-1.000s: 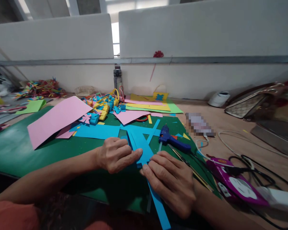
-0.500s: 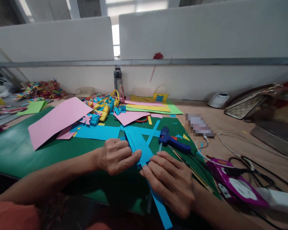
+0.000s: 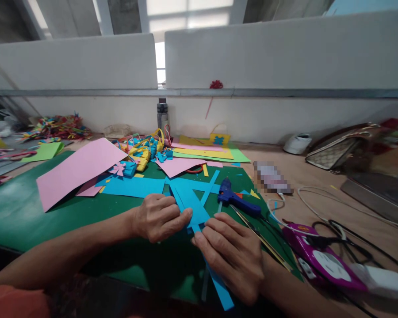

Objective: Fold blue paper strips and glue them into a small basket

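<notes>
Between my hands is a folded piece of blue paper (image 3: 193, 204) with a long narrow blue strip (image 3: 223, 291) running down toward me from its near end. My left hand (image 3: 161, 218) is curled, its thumb pressing the paper's left side. The fingers of my right hand (image 3: 230, 256) pinch the strip where it meets the folded piece; their tips are partly hidden. A flat blue sheet (image 3: 134, 185) lies beyond my left hand. Past my right hand rests a blue glue gun (image 3: 235, 198), with a glue stick showing below it.
Pink paper (image 3: 81, 170), small paper bags (image 3: 141, 159) and stacked coloured sheets (image 3: 202, 154) lie farther back on the green mat (image 3: 16, 216). At the right are a metal-looking strip (image 3: 265, 240), a phone (image 3: 272, 177), cables and a purple power strip (image 3: 321, 258).
The view has tilted slightly, so the scene sits a little lower and to the left. Both hands keep nearly the same grip on the blue paper.
</notes>
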`<state>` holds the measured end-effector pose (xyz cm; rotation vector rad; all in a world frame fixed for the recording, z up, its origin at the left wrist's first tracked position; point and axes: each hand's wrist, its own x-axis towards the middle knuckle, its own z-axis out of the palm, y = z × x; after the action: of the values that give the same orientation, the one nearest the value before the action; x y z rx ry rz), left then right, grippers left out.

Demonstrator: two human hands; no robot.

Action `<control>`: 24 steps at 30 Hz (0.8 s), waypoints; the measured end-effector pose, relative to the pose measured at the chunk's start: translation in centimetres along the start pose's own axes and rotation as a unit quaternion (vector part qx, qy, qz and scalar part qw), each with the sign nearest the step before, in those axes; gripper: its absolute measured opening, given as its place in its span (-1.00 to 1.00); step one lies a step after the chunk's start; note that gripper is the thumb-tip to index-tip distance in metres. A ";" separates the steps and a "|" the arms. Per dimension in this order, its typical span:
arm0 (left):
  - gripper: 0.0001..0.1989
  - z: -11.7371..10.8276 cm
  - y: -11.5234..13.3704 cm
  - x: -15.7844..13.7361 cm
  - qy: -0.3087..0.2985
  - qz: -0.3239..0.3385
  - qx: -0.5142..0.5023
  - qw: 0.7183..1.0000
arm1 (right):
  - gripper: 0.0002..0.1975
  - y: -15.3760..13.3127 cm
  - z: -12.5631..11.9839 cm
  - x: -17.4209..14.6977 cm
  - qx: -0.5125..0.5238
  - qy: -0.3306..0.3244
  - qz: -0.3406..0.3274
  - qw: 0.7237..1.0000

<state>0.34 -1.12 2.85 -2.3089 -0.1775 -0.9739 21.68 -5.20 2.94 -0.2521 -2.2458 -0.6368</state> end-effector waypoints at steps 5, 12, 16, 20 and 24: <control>-0.83 0.7 -0.9 -0.8 0.010 -0.070 -0.008 0.997 | -0.91 0.4 0.0 0.4 0.008 0.012 0.018 1.000; -0.85 0.3 -3.3 0.0 0.064 -0.214 -0.032 0.974 | -0.82 3.0 -0.1 0.4 -0.030 0.096 0.224 0.969; -0.83 -0.1 -4.5 0.7 0.085 -0.294 -0.138 0.942 | -0.86 5.0 0.4 0.1 -0.030 0.102 0.329 0.938; -0.85 0.3 -6.1 1.0 0.099 -0.378 -0.275 0.878 | -0.78 6.7 1.3 1.1 0.003 -0.065 0.430 0.901; -0.85 0.9 -7.9 1.3 0.110 -0.497 -0.377 0.774 | -0.76 9.0 3.4 2.9 0.010 -0.211 0.429 0.879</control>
<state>-0.93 5.55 7.10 -2.7452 -1.1937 -2.1400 20.82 4.21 6.41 -1.3903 -2.2101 -0.0653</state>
